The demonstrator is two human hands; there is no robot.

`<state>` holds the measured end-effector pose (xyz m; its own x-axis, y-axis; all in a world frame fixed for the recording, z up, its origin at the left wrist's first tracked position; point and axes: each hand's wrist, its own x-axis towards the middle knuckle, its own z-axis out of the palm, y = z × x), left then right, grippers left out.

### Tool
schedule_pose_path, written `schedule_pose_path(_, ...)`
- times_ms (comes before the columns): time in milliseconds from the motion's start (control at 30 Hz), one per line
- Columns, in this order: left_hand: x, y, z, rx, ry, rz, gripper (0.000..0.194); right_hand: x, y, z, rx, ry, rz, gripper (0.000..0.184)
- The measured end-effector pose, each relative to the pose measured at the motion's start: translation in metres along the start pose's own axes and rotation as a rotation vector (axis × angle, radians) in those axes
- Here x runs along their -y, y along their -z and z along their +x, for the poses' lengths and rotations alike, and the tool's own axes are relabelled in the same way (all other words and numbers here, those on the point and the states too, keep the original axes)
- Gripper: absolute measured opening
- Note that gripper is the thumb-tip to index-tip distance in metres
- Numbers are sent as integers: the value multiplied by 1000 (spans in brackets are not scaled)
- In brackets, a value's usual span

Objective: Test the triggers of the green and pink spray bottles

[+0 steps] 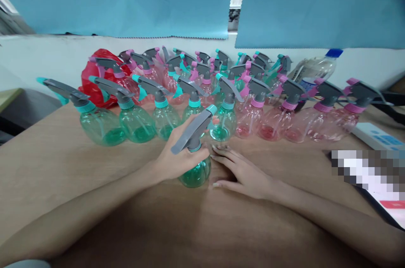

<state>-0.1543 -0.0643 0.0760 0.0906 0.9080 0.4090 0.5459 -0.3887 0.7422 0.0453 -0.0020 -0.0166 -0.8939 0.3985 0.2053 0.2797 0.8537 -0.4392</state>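
Note:
My left hand is wrapped around the neck of a green spray bottle with a grey trigger head and teal nozzle. The bottle stands upright on the wooden table, its nozzle pointing away to the upper right. Some of its neck and trigger is hidden by my fingers. Just right of it, my right hand lies palm down on the tabletop, fingers apart and holding nothing. Behind my hands runs a front row of spray bottles: green ones on the left and middle, pink ones on the right.
More spray bottles crowd behind the front row, near the wall. A red plastic bag sits at the back left. At the back right leans a large clear bottle with a blue cap. A white box and a partly blurred-out device lie at right.

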Motion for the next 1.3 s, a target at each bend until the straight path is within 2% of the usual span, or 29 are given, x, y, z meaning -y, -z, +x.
schedule_pose_path(400, 4, 1, -4, -21, 29, 78, 54, 0, 0, 0, -7, 7, 5, 76)
schedule_pose_path(600, -1, 0, -2, -1, 50, -8, 50, 0, -1, 0, -9, 4, 4, 77)
schedule_pose_path(1067, -3, 2, -3, 25, 70, 4, 48, 1, 1, 0, 5, -2, 15, 76)
schedule_pose_path(1300, -5, 0, -3, 22, 88, -64, 47, -1, -2, -1, -9, 12, 4, 75)
